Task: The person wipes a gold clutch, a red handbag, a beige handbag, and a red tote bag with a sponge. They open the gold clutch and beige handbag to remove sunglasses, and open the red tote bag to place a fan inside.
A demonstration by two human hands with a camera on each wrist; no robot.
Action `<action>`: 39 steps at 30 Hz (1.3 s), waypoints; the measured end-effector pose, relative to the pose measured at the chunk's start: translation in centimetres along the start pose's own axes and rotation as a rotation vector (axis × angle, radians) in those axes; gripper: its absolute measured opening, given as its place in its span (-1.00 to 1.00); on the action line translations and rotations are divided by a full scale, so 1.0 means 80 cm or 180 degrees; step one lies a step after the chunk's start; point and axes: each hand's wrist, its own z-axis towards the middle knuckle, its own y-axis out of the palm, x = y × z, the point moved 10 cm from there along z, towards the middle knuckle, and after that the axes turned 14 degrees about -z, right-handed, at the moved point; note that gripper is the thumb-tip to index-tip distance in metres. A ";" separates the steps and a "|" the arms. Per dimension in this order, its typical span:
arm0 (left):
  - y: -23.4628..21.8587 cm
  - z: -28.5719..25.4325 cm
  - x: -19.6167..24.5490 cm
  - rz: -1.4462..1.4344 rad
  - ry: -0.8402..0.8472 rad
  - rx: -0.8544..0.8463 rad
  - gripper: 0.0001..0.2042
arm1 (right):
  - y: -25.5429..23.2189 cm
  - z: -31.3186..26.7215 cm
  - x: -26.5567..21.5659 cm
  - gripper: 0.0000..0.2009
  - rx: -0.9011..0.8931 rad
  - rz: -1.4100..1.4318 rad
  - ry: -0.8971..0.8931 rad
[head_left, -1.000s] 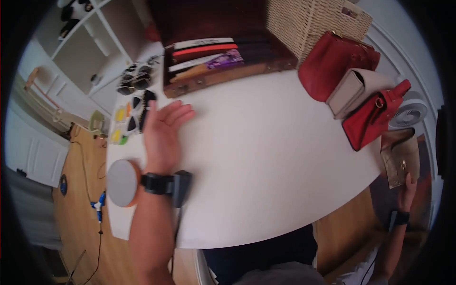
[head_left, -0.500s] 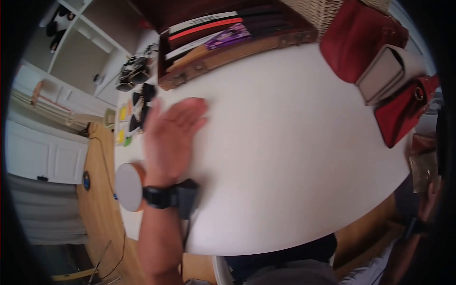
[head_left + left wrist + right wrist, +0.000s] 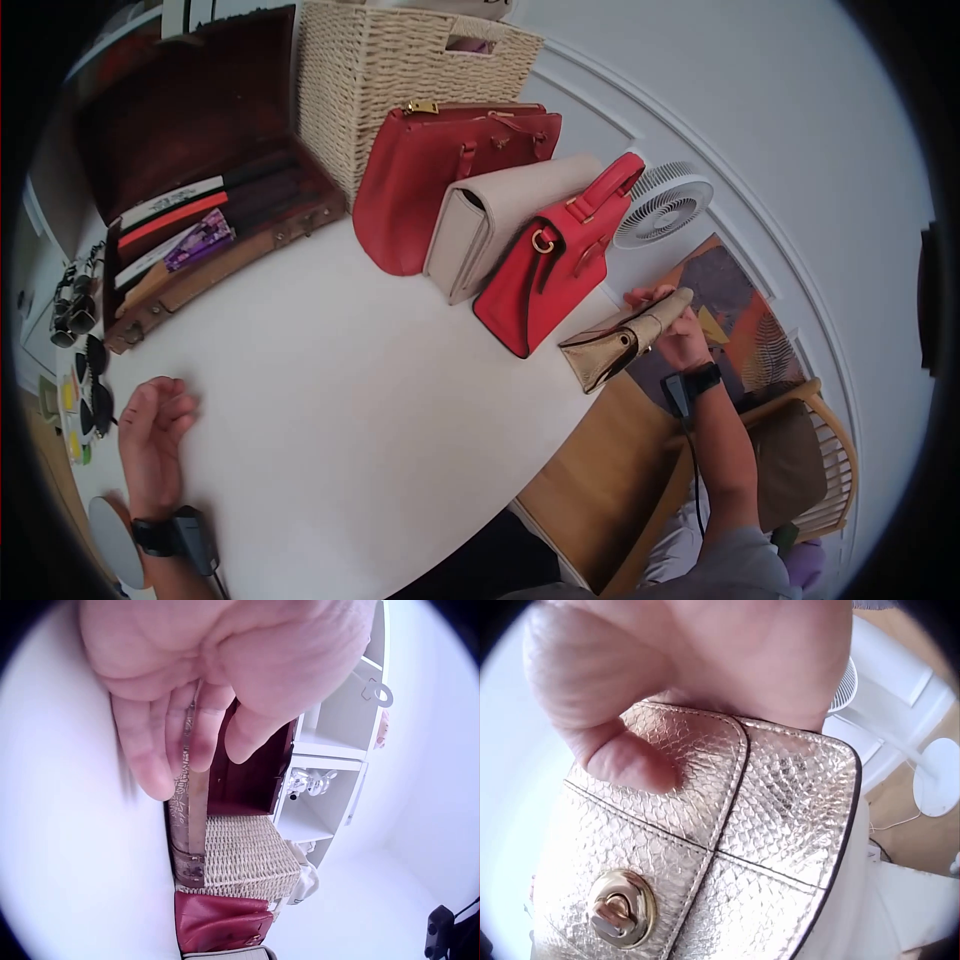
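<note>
Head view gives us the table (image 3: pixel 330 430) first, with the open case (image 3: pixel 200 85) along its far side and the basket (image 3: pixel 340 75) just beside it. Next come three bags in a slanting row: the big red bag (image 3: pixel 405 200), the beige bag (image 3: pixel 458 245) and the small red bag (image 3: pixel 560 290). All three stand upright with no hand on them, so we judge their part done. The gold bag (image 3: pixel 600 352) is the one in hand, at the table's edge beyond the small red bag, tilted and apart from the row; whether its base touches the table we cannot tell. Our right hand (image 3: pixel 683 340) grips it by the top, and the right wrist view shows the thumb (image 3: pixel 634 763) pressed on its front. Our left hand (image 3: pixel 155 435) holds nothing, its fingers open and loosely bent over the near part of the table; contact with the surface is unclear. We take the work to be three bags placed and one unfinished: if the gold bag belongs in that row, settling it and freeing the right hand are what is left, though these views cannot rule out that it is being taken away. Smallest is its clasp (image 3: pixel 620 910), on the front; whether it is fastened, we cannot say.
</note>
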 end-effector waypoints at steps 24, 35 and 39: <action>0.010 -0.001 -0.003 -0.0156 -0.0040 -0.0228 -0.78 | 0.032 0.044 0.003 -0.31 -0.0415 0.0006 -0.0007; 0.011 -0.001 -0.005 -0.0216 -0.0081 -0.0304 -0.88 | -0.009 0.100 -0.102 -0.25 0.0352 -0.2043 0.0575; 0.015 -0.004 -0.004 -0.0216 -0.0094 -0.0318 -0.84 | 0.047 0.135 -0.110 -0.09 -0.0260 -0.2639 0.0718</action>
